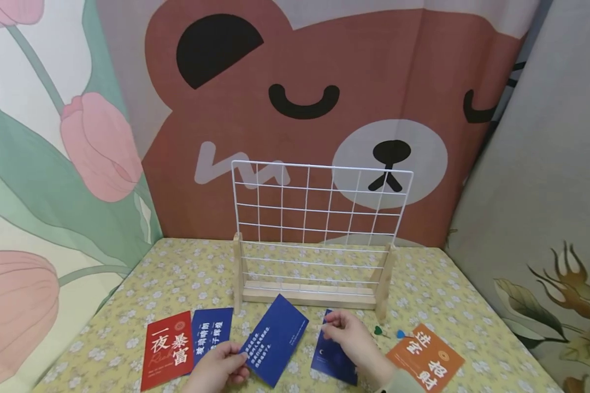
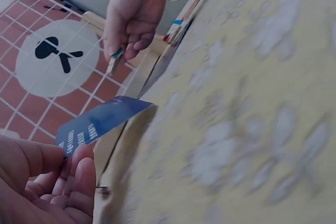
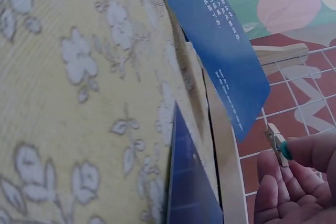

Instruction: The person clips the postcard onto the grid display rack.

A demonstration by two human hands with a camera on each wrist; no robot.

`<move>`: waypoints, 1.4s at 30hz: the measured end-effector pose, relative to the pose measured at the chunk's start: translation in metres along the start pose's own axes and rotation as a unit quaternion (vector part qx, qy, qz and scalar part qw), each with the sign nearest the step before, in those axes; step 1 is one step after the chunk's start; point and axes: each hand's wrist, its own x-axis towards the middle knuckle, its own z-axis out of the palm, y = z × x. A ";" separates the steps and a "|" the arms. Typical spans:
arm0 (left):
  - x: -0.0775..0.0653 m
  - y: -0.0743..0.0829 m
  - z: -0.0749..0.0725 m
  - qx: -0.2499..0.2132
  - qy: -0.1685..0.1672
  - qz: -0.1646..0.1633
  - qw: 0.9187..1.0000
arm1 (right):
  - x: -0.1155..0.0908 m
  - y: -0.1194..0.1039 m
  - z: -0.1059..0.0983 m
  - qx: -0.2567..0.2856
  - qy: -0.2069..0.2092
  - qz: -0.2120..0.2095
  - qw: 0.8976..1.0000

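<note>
My left hand (image 1: 219,368) pinches a dark blue card (image 1: 277,339) with white writing by its left edge. The card is tilted and raised off the table, and it also shows in the right wrist view. Between thumb and fingers, my right hand (image 1: 354,341) holds a small wooden clothespin (image 3: 276,141) with a green decoration; its front end points toward the card, apart from it. Below the right hand another blue card (image 1: 332,357) lies on the table, partly covered by that hand. Behind both hands stands a white wire grid rack (image 1: 306,208).
A wooden base (image 1: 305,296) carries the grid. At left a red card (image 1: 163,355) overlaps a blue card (image 1: 211,327). On the right lies an orange card (image 1: 430,355), near a green heart clip (image 1: 377,330) and a blue clip (image 1: 400,334). Flowered cloth (image 1: 187,273) covers the table.
</note>
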 end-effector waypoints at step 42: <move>0.007 0.083 -0.012 0.007 0.145 0.159 0.977 | -0.007 -0.051 -0.029 0.052 0.027 -0.041 0.997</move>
